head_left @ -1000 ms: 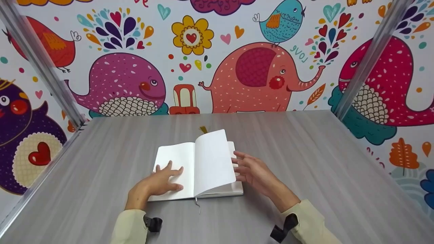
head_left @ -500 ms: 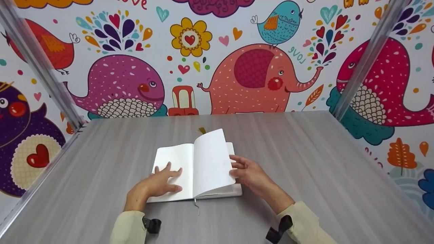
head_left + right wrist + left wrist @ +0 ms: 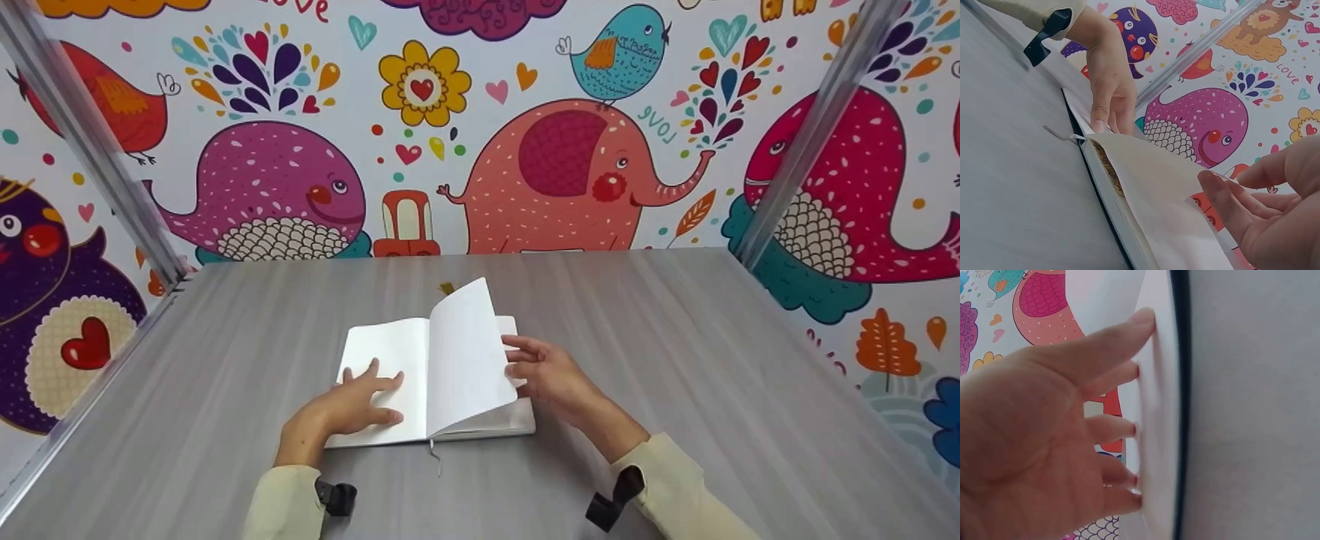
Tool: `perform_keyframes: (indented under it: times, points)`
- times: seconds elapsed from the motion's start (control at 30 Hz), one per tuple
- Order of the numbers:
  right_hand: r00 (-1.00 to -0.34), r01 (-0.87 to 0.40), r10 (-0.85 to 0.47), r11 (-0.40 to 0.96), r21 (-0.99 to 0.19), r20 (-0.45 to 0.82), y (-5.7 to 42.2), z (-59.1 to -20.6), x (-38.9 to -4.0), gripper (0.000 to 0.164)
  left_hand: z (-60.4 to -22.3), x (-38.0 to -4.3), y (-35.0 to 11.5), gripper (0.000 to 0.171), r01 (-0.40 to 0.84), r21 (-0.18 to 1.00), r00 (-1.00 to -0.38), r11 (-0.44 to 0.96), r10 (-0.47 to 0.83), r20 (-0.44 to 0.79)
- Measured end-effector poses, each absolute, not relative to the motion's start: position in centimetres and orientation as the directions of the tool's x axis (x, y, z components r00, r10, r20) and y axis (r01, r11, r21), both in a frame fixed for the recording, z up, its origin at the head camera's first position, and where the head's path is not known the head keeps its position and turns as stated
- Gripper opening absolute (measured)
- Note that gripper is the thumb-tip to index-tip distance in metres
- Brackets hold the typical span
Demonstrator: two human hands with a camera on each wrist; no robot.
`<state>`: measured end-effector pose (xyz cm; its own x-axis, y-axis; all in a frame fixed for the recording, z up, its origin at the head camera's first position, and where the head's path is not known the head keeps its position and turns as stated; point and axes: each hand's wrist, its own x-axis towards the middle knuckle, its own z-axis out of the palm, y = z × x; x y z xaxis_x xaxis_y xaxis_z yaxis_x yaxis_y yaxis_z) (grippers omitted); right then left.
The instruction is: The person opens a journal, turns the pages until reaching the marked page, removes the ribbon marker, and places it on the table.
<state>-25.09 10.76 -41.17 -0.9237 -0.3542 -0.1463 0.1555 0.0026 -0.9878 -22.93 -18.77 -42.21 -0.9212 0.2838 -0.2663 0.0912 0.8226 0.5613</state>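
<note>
An open notebook (image 3: 386,337) with blank white pages and a dark cover edge lies on the table. The left hand (image 3: 349,401) rests spread over its left page; in the left wrist view, the fingertips (image 3: 1143,318) press on the paper. One loose page (image 3: 466,352) stands raised and bowed above the right side. At that page's outer edge, the right hand (image 3: 551,379) pinches it between thumb and fingers, as the right wrist view shows the thumb (image 3: 1216,188) at the paper. Under the raised page, part of the right-hand page stack is hidden.
A thin ribbon bookmark (image 3: 435,456) trails from the notebook's near edge, and a small gold tassel (image 3: 448,288) pokes out at the far edge. The grey table (image 3: 225,337) meets a cartoon-printed wall (image 3: 420,150), with metal posts (image 3: 817,135) at its corners.
The right hand has shifted slightly left to the raised page's edge and closed its fingers toward the thumb there. The page's far corner has risen and moved left. The left hand stays in place.
</note>
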Motion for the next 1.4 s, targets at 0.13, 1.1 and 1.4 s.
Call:
perform_keyframes:
  times: [0.13,1.1,1.4]
  points:
    - [-0.927,0.155,-0.345,0.014,-0.988,-0.15,10.5,-40.9,-25.2,0.05,-42.3,-23.0,-18.7,0.065,0.095,0.562,-0.922,0.821,0.286,-0.262]
    - [-0.912,-0.083,-0.408,0.114,-0.99,0.029,6.4,-38.9,-22.9,0.046,-42.4,-23.3,-19.6,0.048,0.101,0.589,-0.941,0.802,0.269,-0.205]
    - [-0.867,-0.257,-0.483,0.219,-0.941,0.125,5.6,-39.5,-21.8,0.053,-42.3,-23.7,-20.6,0.051,0.136,0.642,-0.965,0.755,0.246,-0.084]
